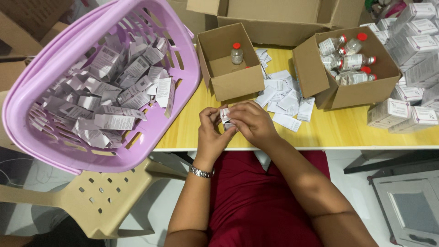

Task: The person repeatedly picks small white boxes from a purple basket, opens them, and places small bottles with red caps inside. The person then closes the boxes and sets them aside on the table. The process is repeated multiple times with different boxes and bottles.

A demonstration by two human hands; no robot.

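At the desk's [320,132] near edge, both hands are meeting over a small white carton [225,118]. The left hand [211,132] is pinching its left side, and the right hand [252,121] is curling over its top and right side, so both sets of fingers are closing on the carton and hiding most of it. It is sitting just above the yellow surface, between the two thumbs.

The carton is looking like thin folded card: light, easily dented, and likely to buckle if squeezed across its broad faces. Gripping along the edges and corners, where the folds are stiffening it, seems the safer hold. If a vial is inside, the weight is probably sitting low and the glass is adding fragility, though I cannot tell whether it is filled.

Beyond the hands, folded paper leaflets [286,98] are lying loose on the desk. A small open box [231,64] is holding one red-capped vial [236,53] standing upright, and a second box [347,68] to the right is holding several vials [352,61] lying on their sides. White cartons [407,87] are piling up at the far right. To the left, a lilac basket [91,91] full of flattened cartons is resting on a beige plastic chair [105,196].
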